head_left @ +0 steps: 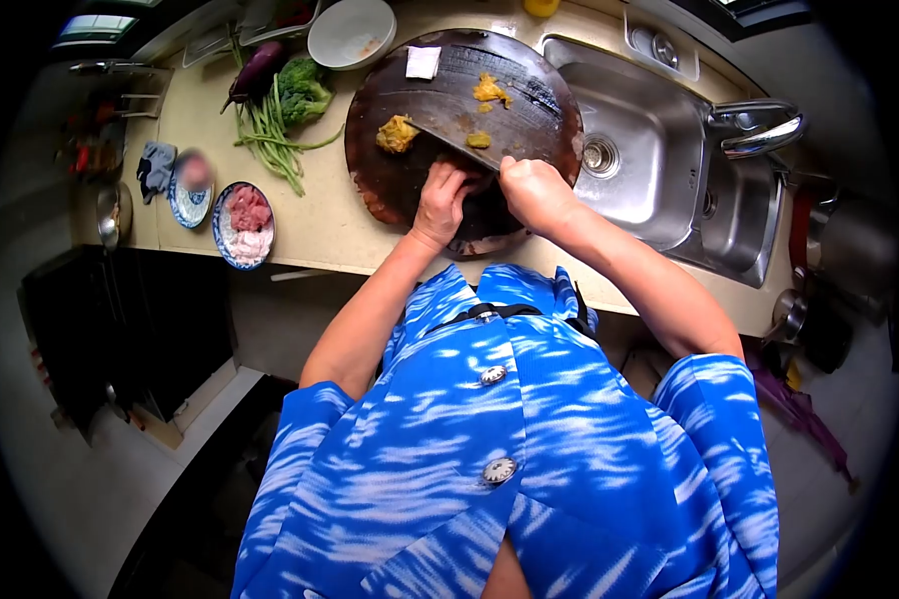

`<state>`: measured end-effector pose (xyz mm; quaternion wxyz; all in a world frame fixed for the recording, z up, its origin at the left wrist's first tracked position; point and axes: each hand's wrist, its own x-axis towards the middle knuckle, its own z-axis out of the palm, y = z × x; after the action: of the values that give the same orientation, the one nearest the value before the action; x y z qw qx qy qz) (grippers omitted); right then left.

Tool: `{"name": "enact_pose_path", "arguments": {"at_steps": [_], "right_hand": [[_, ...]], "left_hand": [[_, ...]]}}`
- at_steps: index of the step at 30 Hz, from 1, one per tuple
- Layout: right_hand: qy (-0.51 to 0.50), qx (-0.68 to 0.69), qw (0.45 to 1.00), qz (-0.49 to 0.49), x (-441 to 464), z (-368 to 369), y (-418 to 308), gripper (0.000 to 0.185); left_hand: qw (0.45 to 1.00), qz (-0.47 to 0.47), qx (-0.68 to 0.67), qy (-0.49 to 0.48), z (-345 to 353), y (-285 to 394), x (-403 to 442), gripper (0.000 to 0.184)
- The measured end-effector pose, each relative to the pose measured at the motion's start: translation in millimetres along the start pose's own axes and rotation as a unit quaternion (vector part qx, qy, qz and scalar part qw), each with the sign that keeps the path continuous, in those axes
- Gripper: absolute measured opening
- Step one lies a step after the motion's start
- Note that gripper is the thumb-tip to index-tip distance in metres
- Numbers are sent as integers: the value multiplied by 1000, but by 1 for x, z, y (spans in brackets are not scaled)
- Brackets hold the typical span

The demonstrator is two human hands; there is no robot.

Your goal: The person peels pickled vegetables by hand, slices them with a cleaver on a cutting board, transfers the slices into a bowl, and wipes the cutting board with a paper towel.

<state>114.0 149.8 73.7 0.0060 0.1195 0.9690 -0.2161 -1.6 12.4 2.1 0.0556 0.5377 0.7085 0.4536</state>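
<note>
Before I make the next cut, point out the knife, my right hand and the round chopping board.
Knife (455,146): head view, on the middle of the blade.
Right hand (534,192): head view, on the back of the hand.
Round chopping board (445,102): head view, on a bare part of its top.

Single head-worn view, wide fisheye, edges bowed and corners dark; looks from above the person's own chest, steeply down and forward. Blue-and-white shirt (410,449) nearest the lens, fills lower middle. Left hand (442,200) and right hand (539,198) farther out, above centre, at the round board (459,100). Counter (190,110) runs across upper part, sink (629,170) upper right; floor (50,499) shows low at left, farther below
</note>
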Motion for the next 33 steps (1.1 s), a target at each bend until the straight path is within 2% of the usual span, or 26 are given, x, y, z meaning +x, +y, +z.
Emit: {"name": "enact_pose_path", "arguments": {"at_steps": [3, 9, 17, 22, 27, 30, 32, 33], "right_hand": [[6, 20, 1000, 18, -12, -11, -6, 8], [-54, 17, 996, 64, -53, -40, -19, 7], [-72, 29, 995, 55, -48, -31, -15, 6], [-13, -3, 1000, -14, -7, -9, -16, 7], [-16, -22, 1000, -1, -1, 8, -5, 7], [-5, 26, 1000, 5, -10, 14, 6, 8], [45, 107, 993, 37, -14, 8, 8, 13], [62, 99, 993, 34, -15, 5, 7, 17]], "left_hand": [[1000, 9, 6, 15, 3, -3, -2, 23], [999, 14, 36, 20, 1, -1, -3, 30], [1000, -5, 12, 19, 2, 0, -1, 31], [999, 18, 27, 41, 7, -3, -4, 31], [999, 4, 12, 30, 9, -3, -7, 30], [999, 14, 12, 28, 5, -2, -5, 29], [999, 18, 3, 28, 5, -1, -3, 29], [999, 19, 7, 30, 5, 0, -3, 28]]}}
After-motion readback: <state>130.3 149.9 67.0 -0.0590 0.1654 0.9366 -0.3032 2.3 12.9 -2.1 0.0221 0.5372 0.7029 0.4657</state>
